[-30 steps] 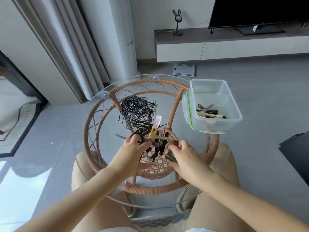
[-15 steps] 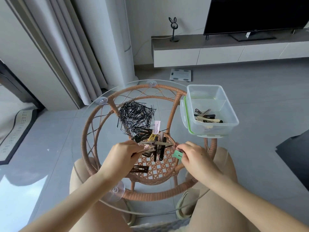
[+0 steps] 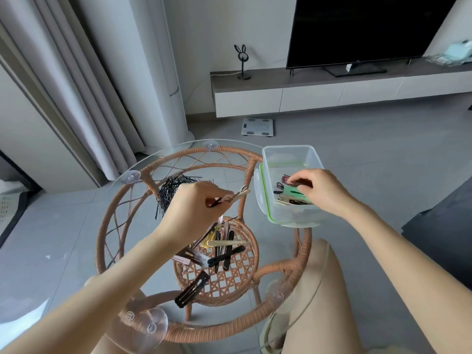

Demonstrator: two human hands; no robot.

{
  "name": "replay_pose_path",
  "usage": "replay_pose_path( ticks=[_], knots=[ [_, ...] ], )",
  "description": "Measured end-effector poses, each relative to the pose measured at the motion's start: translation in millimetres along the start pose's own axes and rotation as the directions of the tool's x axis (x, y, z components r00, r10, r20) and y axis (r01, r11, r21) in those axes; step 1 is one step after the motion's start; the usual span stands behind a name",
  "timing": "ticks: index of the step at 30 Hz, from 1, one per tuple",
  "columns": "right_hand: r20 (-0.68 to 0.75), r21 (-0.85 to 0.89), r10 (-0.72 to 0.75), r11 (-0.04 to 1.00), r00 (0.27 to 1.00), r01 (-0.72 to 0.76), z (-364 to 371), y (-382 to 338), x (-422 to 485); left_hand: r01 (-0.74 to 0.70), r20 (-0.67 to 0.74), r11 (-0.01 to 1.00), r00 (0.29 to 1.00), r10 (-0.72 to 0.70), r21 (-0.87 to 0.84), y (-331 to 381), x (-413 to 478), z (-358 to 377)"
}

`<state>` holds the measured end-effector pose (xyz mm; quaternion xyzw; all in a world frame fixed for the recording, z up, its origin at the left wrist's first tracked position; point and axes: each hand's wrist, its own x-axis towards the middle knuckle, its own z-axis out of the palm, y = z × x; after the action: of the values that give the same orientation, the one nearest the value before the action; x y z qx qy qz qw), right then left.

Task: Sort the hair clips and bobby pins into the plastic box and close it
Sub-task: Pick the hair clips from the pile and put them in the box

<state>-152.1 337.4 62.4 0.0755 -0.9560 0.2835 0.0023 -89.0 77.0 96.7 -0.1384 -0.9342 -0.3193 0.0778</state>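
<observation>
The fingers (image 3: pixel 302 175) of the right hand (image 3: pixel 324 190) are seen curled low inside the clear rectangular plastic box (image 3: pixel 288 148), directly above a green hair clip (image 3: pixel 293 193) that lies on the clips already collected there. Whether that clip is still pinched or has been let go cannot be told. A pale pinkish hair clip (image 3: pixel 240 195) is pinched by the left hand (image 3: pixel 194 208) and held in the air, its tip pointed toward the box at 3 o'clock. Half a second earlier both hands were down at the loose heap of hair clips (image 3: pixel 222 247) near the middle of the bench. Since then the green clip has been carried to the box and the pinkish one lifted, so one delivery is judged all but made and another under way. Much is left: the heap, a lone black clip (image 3: pixel 191 292) at 6 o'clock, and the tangle of black bobby pins (image 3: pixel 171 189) at 11 o'clock, while the green-sealed lid (image 3: pixel 258 192) lies beneath the box, not yet fitted. The bench (image 3: pixel 98 246) is a round glass top on a woven rattan frame, with the box set at its 2 o'clock edge. Beyond it a grey tiled floor (image 3: pixel 383 162), pale curtains (image 3: pixel 84 98), a white bathroom scale (image 3: pixel 258 126) and a low cabinet (image 3: pixel 306 97) carrying a dark television (image 3: pixel 357 29) are to be seen.
</observation>
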Motion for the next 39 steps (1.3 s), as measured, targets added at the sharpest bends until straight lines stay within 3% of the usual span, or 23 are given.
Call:
replay_pose_path(
  ticks=[2, 3, 5, 7, 9, 11, 14, 17, 19, 21, 23, 24, 26, 29, 33, 36, 39],
  knots=[
    [0.128, 0.043, -0.005, 0.999, 0.992, 0.000, 3.0, 8.2, 6.7, -0.046, 0.020, 0.999, 0.999, 0.046, -0.005, 13.8, 17.9, 8.4],
    [0.108, 0.039, -0.011, 0.999, 0.994, 0.007, 3.7, 11.8, 9.2, -0.068, 0.036, 0.998, 0.997, 0.069, -0.008, 20.7, 26.7, 13.4],
    [-0.106, 0.028, -0.012, 0.999, 0.994, 0.015, 4.6, 18.5, 11.0, -0.120, 0.067, 0.993, 0.991, 0.120, -0.007, 33.1, 45.7, 26.4],
    [-0.363, 0.099, 0.046, 0.995, 0.931, -0.011, 5.5, 26.6, 8.8, -0.154, 0.098, 0.988, 0.983, 0.153, 0.001, 45.0, 64.7, 43.1],
    [-0.485, 0.238, 0.146, 0.971, 0.862, -0.030, 6.3, 34.8, 4.3, -0.181, 0.160, 0.983, 0.972, 0.174, 0.027, 52.2, 82.6, 64.8],
    [-0.488, 0.327, 0.202, 0.944, 0.849, -0.036, 8.3, 38.0, -0.4, -0.213, 0.270, 0.974, 0.945, 0.185, 0.079, 52.5, 96.2, 85.8],
    [-0.477, 0.319, 0.202, 0.947, 0.856, -0.045, 8.5, 38.7, -4.2, -0.277, 0.403, 0.944, 0.896, 0.187, 0.178, 49.1, 107.7, 100.6],
    [-0.529, 0.226, 0.152, 0.974, 0.835, -0.034, 9.6, 30.1, -8.6, -0.284, 0.343, 0.937, 0.917, 0.204, 0.202, 41.0, 104.1, 86.4],
    [-0.565, 0.113, 0.045, 0.993, 0.824, 0.024, 12.9, 15.7, -17.1, -0.241, 0.273, 0.946, 0.945, 0.178, 0.216, 28.9, 92.1, 67.7],
    [-0.484, 0.076, -0.100, 0.985, 0.869, 0.156, 21.5, -6.0, -30.9, -0.177, 0.221, 0.956, 0.967, 0.125, 0.235, 9.8, 73.6, 47.7],
    [-0.264, 0.094, -0.276, 0.946, 0.924, 0.309, 36.7, -26.4, -48.1, -0.105, 0.197, 0.962, 0.979, 0.056, 0.251, -11.2, 50.5, 30.7],
    [-0.132, 0.059, -0.358, 0.928, 0.925, 0.367, 48.6, -34.8, -56.3, -0.067, 0.198, 0.960, 0.980, 0.013, 0.272, -21.1, 35.6, 23.0],
    [0.079, -0.182, -0.466, 0.862, 0.881, 0.472, 72.8, -44.0, -67.3, -0.042, 0.220, 0.946, 0.975, -0.031, 0.320, -35.6, 6.9, 14.3],
    [0.278, -0.407, -0.473, 0.730, 0.836, 0.549, 97.6, -58.5, -72.5, -0.071, 0.267, 0.910, 0.963, -0.045, 0.409, -48.0, -41.6, 11.2],
    [0.417, -0.348, -0.316, 0.810, 0.852, 0.471, 117.8, -70.4, -62.9, -0.106, 0.303, 0.773, 0.946, -0.116, 0.625, -63.7, -86.2, 23.8],
    [0.391, -0.338, -0.272, 0.846, 0.879, 0.412, 127.3, -78.4, -57.4, -0.063, 0.277, 0.770, 0.949, -0.151, 0.635, -75.8, -101.8, 32.0],
    [0.304, -0.349, -0.324, 0.837, 0.896, 0.421, 135.0, -84.0, -66.8, -0.095, 0.279, 0.815, 0.957, -0.084, 0.571, -79.5, -110.9, 38.6]
  ],
)
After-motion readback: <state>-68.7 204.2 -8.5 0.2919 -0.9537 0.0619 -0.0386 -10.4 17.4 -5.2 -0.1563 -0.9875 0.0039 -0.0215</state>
